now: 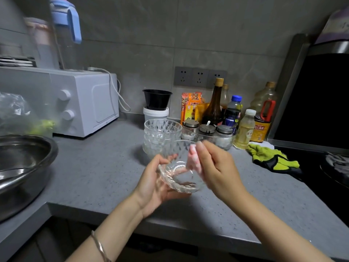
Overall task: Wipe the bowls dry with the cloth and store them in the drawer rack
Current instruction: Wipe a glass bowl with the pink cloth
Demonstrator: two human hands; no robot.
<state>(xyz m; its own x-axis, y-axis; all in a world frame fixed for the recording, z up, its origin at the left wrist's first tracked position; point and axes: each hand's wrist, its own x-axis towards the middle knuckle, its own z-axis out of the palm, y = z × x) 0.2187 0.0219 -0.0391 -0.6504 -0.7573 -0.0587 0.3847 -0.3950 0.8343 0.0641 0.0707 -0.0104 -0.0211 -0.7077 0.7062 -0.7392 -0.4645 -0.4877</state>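
Left grip [155, 188] cupping faceted glass bowl [177, 183], right grip [214, 167] pinching soft pink cloth [193, 159]

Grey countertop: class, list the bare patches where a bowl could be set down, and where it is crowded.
Bare: the stretch between the metal basin, the microwave and the stacked glass bowls; the front strip in front of the green glove. Crowded: the back right, with bottles and spice jars beside the stack.

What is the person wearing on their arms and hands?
No gloves: the left hand and right hand are bare, and no sleeves show on the forearms. The only thing worn is a thin silver-coloured bangle on the left forearm.
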